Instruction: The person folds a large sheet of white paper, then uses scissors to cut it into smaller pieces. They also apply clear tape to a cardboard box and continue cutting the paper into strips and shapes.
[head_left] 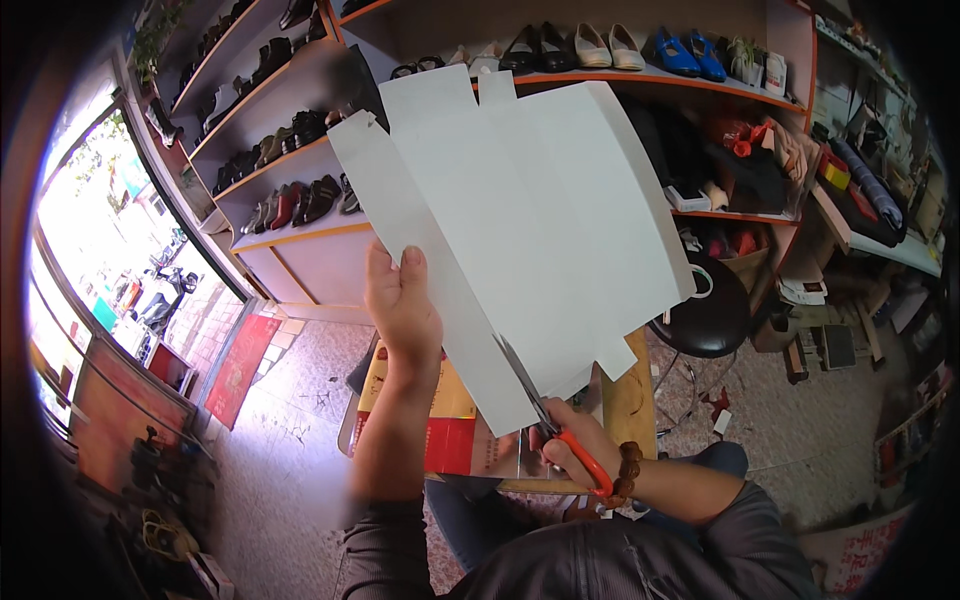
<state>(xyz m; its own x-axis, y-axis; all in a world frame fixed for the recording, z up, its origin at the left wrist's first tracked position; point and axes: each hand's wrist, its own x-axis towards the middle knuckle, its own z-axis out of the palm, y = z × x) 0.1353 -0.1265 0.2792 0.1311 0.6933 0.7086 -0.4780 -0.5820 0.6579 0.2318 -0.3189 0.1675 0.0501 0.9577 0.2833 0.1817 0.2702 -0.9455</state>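
Observation:
A large flattened box of white cardboard (540, 200), with tabs along its edges, is raised in front of me. My left hand (402, 305) grips its left edge, thumb on the white face and the other fingers partly hidden behind. Orange-handled scissors (587, 462) are in my right hand (580, 435), below the sheet's lower edge. Their dark blades lie over the cardboard beside the long narrow strip on its left, pointing up and away from me. How far apart the blades are, I cannot tell.
Under the cardboard is a small wooden table (640, 400) with a red and yellow printed board (448, 440). A round black stool (705, 315) stands to the right. Shoe shelves (290, 145) line the back, with an open doorway and red mat (243, 370) at left.

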